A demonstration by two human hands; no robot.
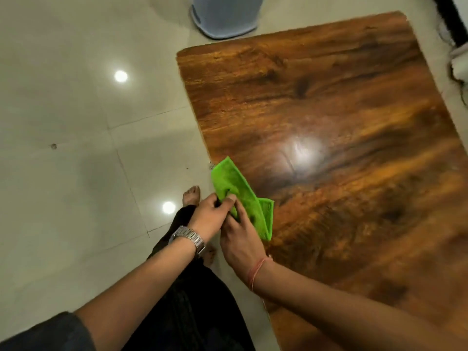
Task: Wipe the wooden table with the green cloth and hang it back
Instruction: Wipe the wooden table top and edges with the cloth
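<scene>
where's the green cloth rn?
Head view, lower centre: the green cloth is gripped by both the left hand and right hand, over the near-left edge of the wooden table.

One tabletop [342, 110], wooden and glossy. One green cloth [234, 183], held at the tabletop's near edge. Two hands: the left hand [209, 216] and the right hand [240, 239], both with a grip on the cloth. One metal wristwatch [188, 238] on the left wrist. One red thread band [257, 271] on the right wrist. Two bare feet: one foot [191, 195] ahead, another foot [209, 254] mostly hidden behind the left wrist. One pale blue bin [225, 15] beyond the tabletop. Two round light reflections [120, 76] on the tiled floor [63, 173].
</scene>
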